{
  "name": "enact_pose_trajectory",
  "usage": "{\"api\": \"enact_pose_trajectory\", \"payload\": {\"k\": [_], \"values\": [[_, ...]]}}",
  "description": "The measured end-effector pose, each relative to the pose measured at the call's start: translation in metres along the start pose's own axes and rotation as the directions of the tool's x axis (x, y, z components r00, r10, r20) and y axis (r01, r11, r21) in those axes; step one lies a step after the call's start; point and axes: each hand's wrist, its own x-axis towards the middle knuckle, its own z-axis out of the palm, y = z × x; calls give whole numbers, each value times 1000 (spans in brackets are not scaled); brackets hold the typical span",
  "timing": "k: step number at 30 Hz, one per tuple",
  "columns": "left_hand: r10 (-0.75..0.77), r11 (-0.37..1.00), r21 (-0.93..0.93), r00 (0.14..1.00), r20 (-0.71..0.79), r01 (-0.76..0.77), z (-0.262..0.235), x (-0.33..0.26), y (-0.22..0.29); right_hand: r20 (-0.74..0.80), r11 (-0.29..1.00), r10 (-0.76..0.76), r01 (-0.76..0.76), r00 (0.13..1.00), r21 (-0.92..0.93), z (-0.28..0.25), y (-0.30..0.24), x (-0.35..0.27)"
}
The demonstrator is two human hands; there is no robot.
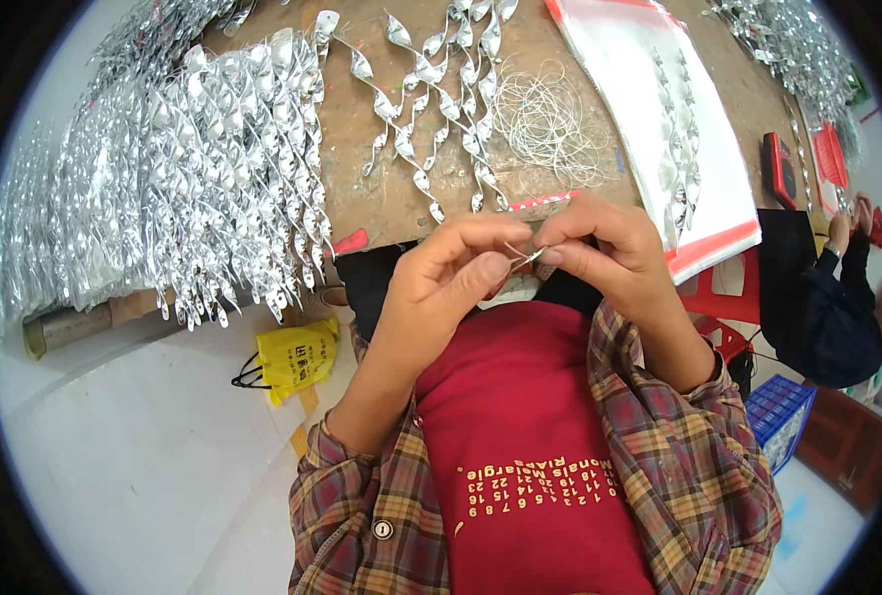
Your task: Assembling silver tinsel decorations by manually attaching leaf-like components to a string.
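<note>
My left hand (451, 273) and my right hand (605, 248) meet just in front of the brown table's near edge (401, 213). Between their fingertips they pinch a small thin silver wire loop (523, 256); both thumbs and forefingers close on it. Beyond the hands, on the table, lie several loose silver twisted spiral ornaments (426, 109) and a tangle of thin white wire loops (545, 119). A big heap of the same shiny spirals (213, 169) covers the table's left side and hangs over its edge.
A clear plastic bag with a red edge (659, 119), holding a few spirals, lies at the right. More spirals (788, 50) pile at the far right. A yellow bag (297, 357) lies on the floor. Another person in dark clothes (838, 297) sits at the right by a blue crate (780, 416).
</note>
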Motion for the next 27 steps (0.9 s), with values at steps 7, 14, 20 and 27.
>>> {"api": "enact_pose_trajectory", "payload": {"k": [7,14,20,27], "values": [[82,997,13,993,-85,-82,4,5,1,54,996,-26,30,998,-84,-2,-4,2],[279,944,191,960,-20,-270,10,15,5,150,885,286,-321,946,338,2,-13,5],[68,989,-125,994,-90,-79,27,10,-7,105,750,358,-353,928,559,3,0,6],[144,818,553,987,71,-159,5,6,12,90,615,401,-341,912,711,-19,15,7]]}}
